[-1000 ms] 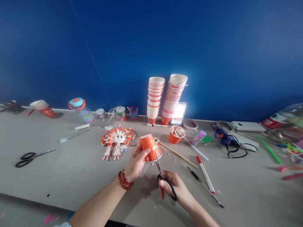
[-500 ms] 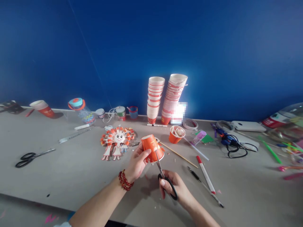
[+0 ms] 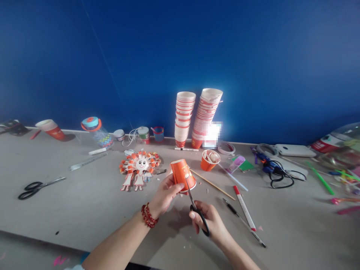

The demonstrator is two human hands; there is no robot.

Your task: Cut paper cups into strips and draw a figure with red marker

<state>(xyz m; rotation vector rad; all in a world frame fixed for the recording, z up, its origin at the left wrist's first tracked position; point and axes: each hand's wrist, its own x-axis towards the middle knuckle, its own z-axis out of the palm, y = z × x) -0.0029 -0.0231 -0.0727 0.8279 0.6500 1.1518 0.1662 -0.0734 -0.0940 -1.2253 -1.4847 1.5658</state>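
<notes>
An orange paper cup [image 3: 181, 171], tilted with its wide white rim toward me, is gripped by my left hand [image 3: 165, 193], thumb on the side and fingers behind. My right hand [image 3: 209, 219] has its thumb and fingers in the black handles of a pair of scissors [image 3: 194, 204]. Their narrow blades reach up to the cup's wall close to the rim. Left of the cup, a paper-cut doll [image 3: 140, 167] with a smiling face and orange-tipped petals lies on the table.
Two tall stacks of paper cups [image 3: 185, 116] stand against the blue wall. A cup of scraps [image 3: 208, 164] is behind my hands. A wooden stick [image 3: 212, 183], a red-capped marker [image 3: 244, 208] and a pen [image 3: 243, 221] lie to the right; other scissors [image 3: 39, 187] lie left.
The cup and my left hand have shifted slightly to the right, and the cup has turned a little. The scissor blades look closer together, and the handles have moved slightly right.
</notes>
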